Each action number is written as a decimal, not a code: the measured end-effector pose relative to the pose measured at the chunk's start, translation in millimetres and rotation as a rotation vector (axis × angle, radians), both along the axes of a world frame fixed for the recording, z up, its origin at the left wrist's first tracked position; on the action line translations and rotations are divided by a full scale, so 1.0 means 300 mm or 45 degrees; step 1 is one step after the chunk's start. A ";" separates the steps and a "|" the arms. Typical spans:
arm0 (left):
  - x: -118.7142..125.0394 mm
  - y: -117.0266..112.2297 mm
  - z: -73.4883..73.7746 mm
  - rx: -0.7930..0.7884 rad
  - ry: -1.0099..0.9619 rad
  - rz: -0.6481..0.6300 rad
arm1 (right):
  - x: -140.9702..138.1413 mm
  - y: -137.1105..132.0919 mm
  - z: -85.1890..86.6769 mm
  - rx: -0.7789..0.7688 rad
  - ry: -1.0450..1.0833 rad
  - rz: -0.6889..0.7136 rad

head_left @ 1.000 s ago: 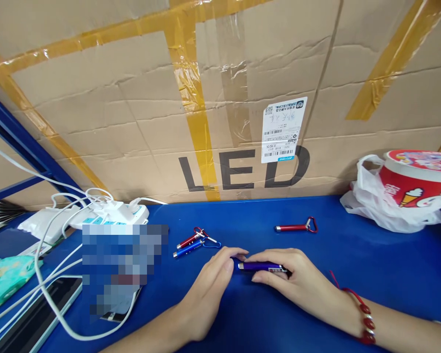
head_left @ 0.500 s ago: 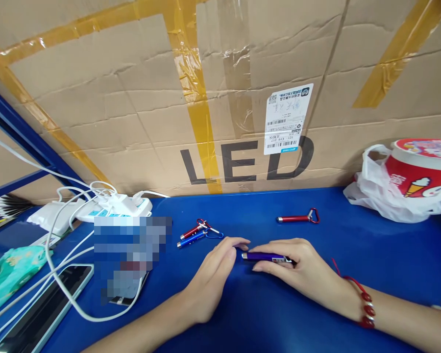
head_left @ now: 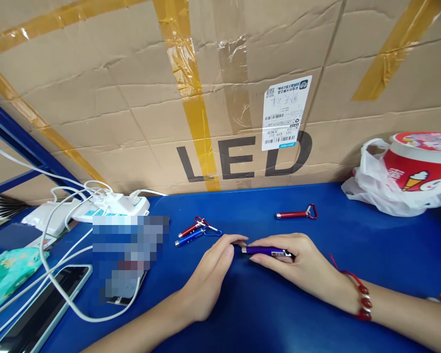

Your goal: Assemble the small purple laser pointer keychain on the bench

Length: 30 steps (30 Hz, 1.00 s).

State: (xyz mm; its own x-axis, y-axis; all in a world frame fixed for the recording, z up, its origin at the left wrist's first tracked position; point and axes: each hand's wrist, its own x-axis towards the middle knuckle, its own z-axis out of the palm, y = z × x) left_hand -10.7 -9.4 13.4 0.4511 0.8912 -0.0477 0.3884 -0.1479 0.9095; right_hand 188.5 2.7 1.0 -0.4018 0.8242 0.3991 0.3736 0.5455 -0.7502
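My right hand (head_left: pixel 296 255) pinches a small purple-blue metal penlight (head_left: pixel 264 250) between thumb and fingers. It lies level, silver tip to the left, with a white label near its right end. My left hand (head_left: pixel 215 274) holds nothing; its fingers are stretched out and slightly curved in front of that tip. Whether they touch it I cannot tell. Past my left hand lie a red keychain penlight (head_left: pixel 191 228) and a blue keychain penlight (head_left: pixel 189 238), side by side with their carabiner clips overlapping. Behind my right hand is another red keychain penlight (head_left: pixel 293 214) with a red clip.
A large cardboard box (head_left: pixel 139 108) marked LED stands behind the blue tabletop (head_left: pixel 250 196). At left are a white power strip (head_left: pixel 128 208) with tangled cables, a phone (head_left: pixel 40 309) and a green packet (head_left: pixel 11 274). A red tub (head_left: pixel 419 166) in a plastic bag sits at right.
The whole view has shifted slightly, so everything sits a little higher and further left. Both hands keep nearly the same pose, with the purple-blue penlight still in my right hand.
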 end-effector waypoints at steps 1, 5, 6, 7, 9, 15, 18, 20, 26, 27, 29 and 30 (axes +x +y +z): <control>0.000 -0.001 0.000 0.000 0.001 0.000 | 0.000 0.000 0.001 -0.013 0.005 0.000; -0.004 0.005 -0.004 -0.002 -0.045 0.005 | 0.001 -0.001 0.007 -0.079 0.007 0.041; -0.005 0.009 -0.005 -0.013 -0.070 0.009 | 0.001 -0.001 0.008 -0.099 0.006 0.056; -0.005 0.012 -0.004 -0.028 -0.100 0.016 | 0.001 -0.001 0.009 -0.118 0.005 0.071; -0.003 0.019 -0.001 -0.054 -0.160 0.042 | 0.000 -0.001 0.010 -0.146 -0.004 0.083; 0.006 0.022 0.001 -0.113 -0.241 0.145 | -0.001 0.000 0.006 -0.138 -0.036 0.089; 0.005 0.025 -0.005 -0.190 -0.364 0.203 | -0.002 0.001 0.006 -0.133 -0.039 0.108; 0.004 0.031 -0.007 -0.259 -0.494 0.237 | -0.003 0.002 0.007 -0.135 -0.047 0.113; 0.002 0.052 0.001 -0.442 -0.776 0.285 | -0.001 0.000 -0.001 -0.107 -0.088 0.139; 0.001 0.055 0.002 -0.457 -0.798 0.293 | 0.000 -0.001 -0.003 -0.096 -0.098 0.149; 0.000 0.059 0.001 -0.479 -0.829 0.313 | 0.000 -0.002 -0.006 -0.072 -0.118 0.151; -0.001 0.061 0.000 -0.489 -0.841 0.324 | 0.000 -0.002 -0.006 -0.065 -0.129 0.141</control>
